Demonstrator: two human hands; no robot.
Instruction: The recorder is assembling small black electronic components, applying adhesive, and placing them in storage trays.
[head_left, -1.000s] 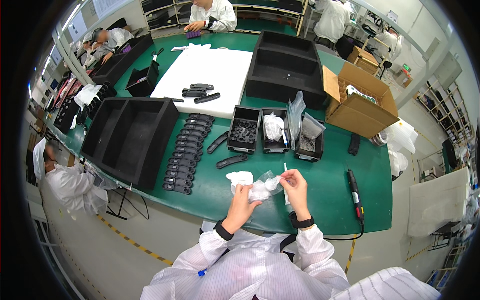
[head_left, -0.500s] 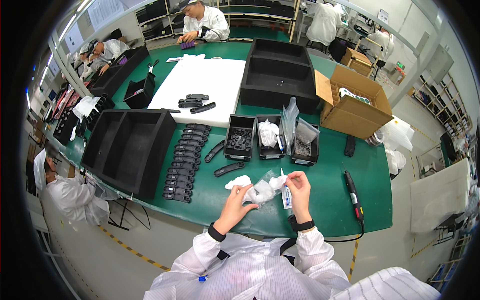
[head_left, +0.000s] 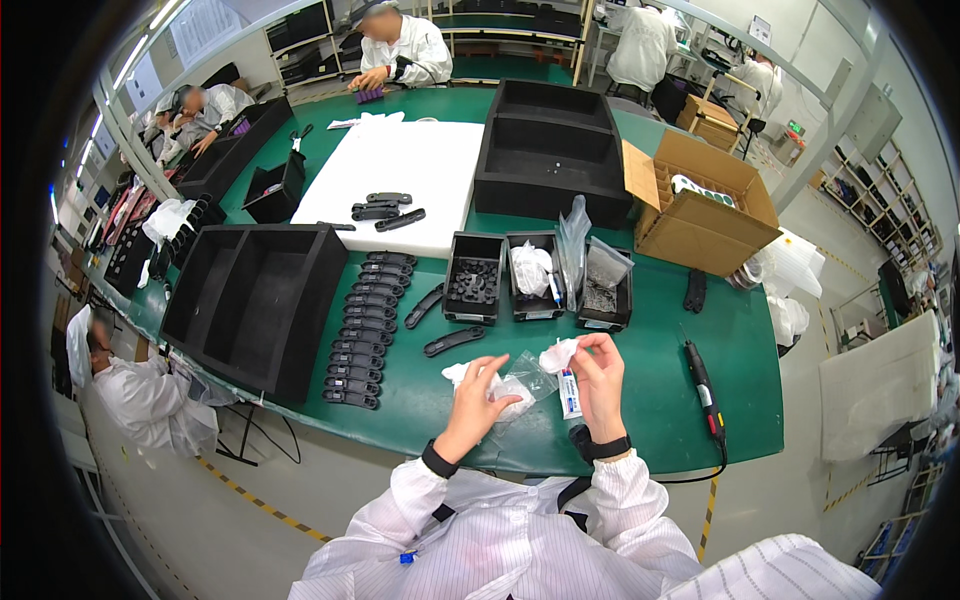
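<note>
My right hand pinches a crumpled white tissue between thumb and fingertips, a little above the table. My left hand has its thumb and fingers apart. Its thumb rests by a clear plastic bag with white stuff in it. Another white wad lies just beyond the left hand, partly hidden by its fingers. A white and blue tube sits beside my right hand, lower end towards me. Past the hands lies a curved black plastic part.
Small black bins with black parts and bags stand beyond my hands. A row of black parts and a divided black tray lie left. An electric screwdriver with a cable lies right. A cardboard box stands far right.
My left hand's fingers have lifted and spread away from the plastic bag. The tissue in my right hand has moved slightly left and away from me. The view has shifted a little.
</note>
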